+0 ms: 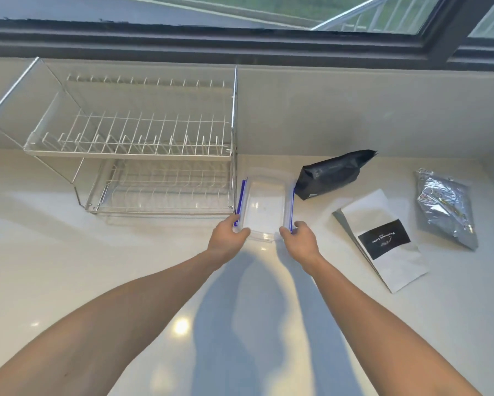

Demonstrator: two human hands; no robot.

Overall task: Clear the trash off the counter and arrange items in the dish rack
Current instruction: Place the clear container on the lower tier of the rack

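fingers: the left hand (229, 236) has its thumb hooked over the near left corner of the clear container, the other fingers tucked round the side, so it's gripping it. The right hand (299, 237) does the same on the near right corner, thumb on the rim.
container: clear plastic container (264, 208), rectangular, blue clips down both long sides, nothing inside as far as I can see. It's on the white tabletop (125, 267) or just off it, can't tell which, right next to the dish rack's right end.
white bag: flat white pouch (382, 241) with a black label, lying on the tabletop to the right of the hands.
foil bag: crinkly silver bag (442, 208), further right, near the white one but apart from it.
black bag: black pouch (330, 175), lying on its side just past the container's right far corner.
dish rack: two-tier wire dish rack (131, 144) with no dishes on it, standing against the back wall on the left.
window: dark window frame (240, 44) running along the top behind everything.
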